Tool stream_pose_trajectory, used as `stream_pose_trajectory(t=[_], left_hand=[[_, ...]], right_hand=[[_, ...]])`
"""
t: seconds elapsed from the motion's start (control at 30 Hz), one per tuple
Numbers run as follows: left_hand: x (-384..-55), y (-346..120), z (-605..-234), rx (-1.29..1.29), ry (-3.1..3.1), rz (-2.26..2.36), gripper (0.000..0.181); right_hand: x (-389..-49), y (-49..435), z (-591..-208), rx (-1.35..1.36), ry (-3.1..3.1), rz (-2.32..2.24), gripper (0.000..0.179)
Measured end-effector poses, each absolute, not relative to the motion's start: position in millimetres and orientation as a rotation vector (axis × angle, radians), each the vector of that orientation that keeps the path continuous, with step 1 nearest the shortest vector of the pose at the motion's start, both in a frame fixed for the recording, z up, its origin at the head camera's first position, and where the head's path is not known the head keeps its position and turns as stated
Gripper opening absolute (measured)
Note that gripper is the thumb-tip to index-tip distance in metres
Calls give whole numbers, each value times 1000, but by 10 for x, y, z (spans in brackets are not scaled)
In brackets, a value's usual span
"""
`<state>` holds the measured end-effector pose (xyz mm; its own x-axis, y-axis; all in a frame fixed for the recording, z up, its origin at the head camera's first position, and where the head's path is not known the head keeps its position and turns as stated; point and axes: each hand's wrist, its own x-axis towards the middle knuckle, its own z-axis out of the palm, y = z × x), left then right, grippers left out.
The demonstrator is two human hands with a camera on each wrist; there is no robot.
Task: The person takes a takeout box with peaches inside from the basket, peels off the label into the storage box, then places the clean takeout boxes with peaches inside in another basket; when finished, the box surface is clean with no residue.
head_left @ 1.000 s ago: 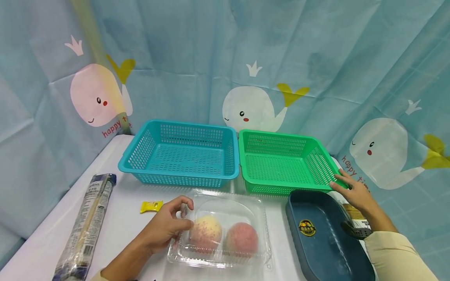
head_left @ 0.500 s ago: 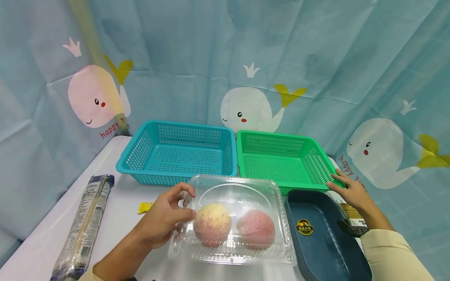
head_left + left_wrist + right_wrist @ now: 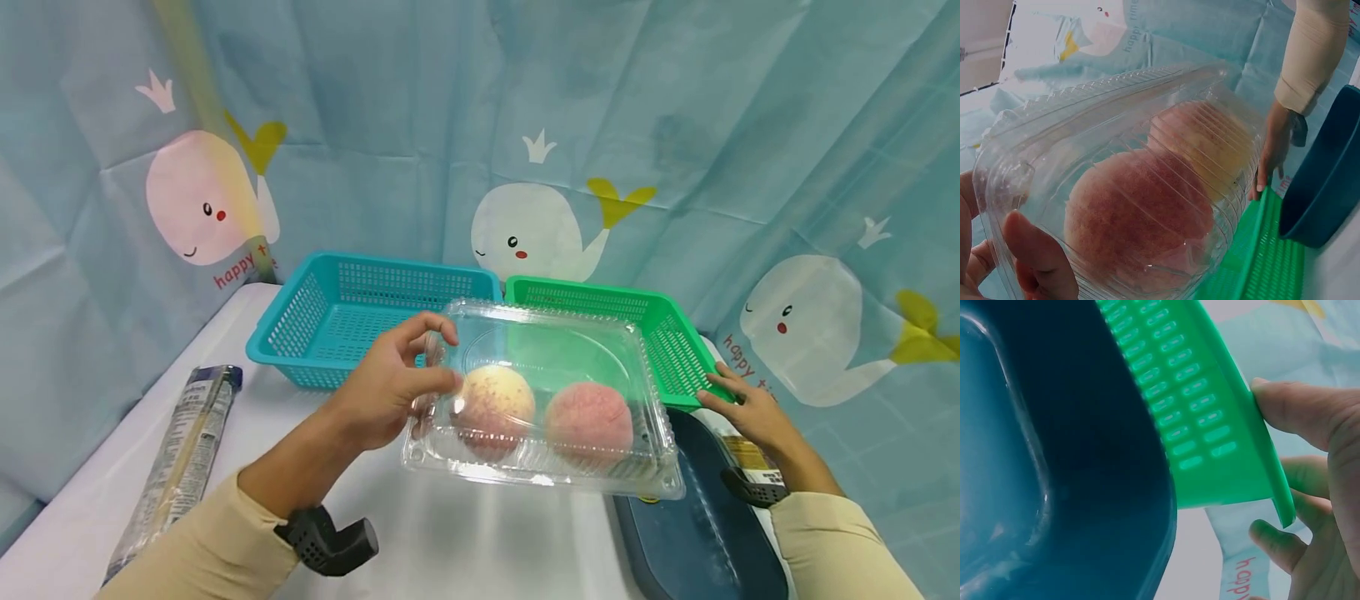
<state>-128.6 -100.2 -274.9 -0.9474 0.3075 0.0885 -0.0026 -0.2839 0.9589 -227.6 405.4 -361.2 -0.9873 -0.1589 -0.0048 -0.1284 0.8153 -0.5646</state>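
Note:
A clear plastic clamshell box point(image 3: 540, 478) is held up above the table in the head view. Two round, peach-like fruits show through its lid: a yellow-and-pink peach point(image 3: 495, 410) and a pink peach point(image 3: 589, 421). My left hand point(image 3: 390, 379) grips the box by its left side, thumb in front, and the left wrist view has the fruit close up point(image 3: 1138, 219). My right hand point(image 3: 753, 412) is at the right corner of the green basket point(image 3: 678, 354). In the right wrist view its thumb rests on the basket's rim point(image 3: 1260, 434), with fingers behind it.
A blue basket point(image 3: 288, 333) stands left of the green one, partly behind the box. The dark blue tray point(image 3: 697, 517) lies in front of the right arm, beside a partly hidden package point(image 3: 750, 457). A long printed packet point(image 3: 187, 450) lies at left. A whale-print curtain point(image 3: 405, 192) hangs behind.
My left hand has lifted the clamshell box off the table and carried it up, forward and right, to in front of the baskets. My right hand stays at the green basket's corner.

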Motion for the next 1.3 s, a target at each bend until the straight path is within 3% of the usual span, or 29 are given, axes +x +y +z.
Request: stream_pose_trajectory(t=[0.27,0.67,0.97,1.3], left_hand=[[-1614,-744,-2502,401,1854,2334,34],[-2106,-385,-2474,502,1802,2357,36],[-2501,10,-2669,478,1796,2322,35],[-2857,301,-3032,340,1806,2244,36]], right_hand=[[-2287,4055,-3577,-254,2931,-895,73],[-2317,4092,-3556,-240,2864,-916,76],[-2303,4113,-3536,-264,2905,-867,70],[-2291,4100,-3535,-248,2844,-937,76]])
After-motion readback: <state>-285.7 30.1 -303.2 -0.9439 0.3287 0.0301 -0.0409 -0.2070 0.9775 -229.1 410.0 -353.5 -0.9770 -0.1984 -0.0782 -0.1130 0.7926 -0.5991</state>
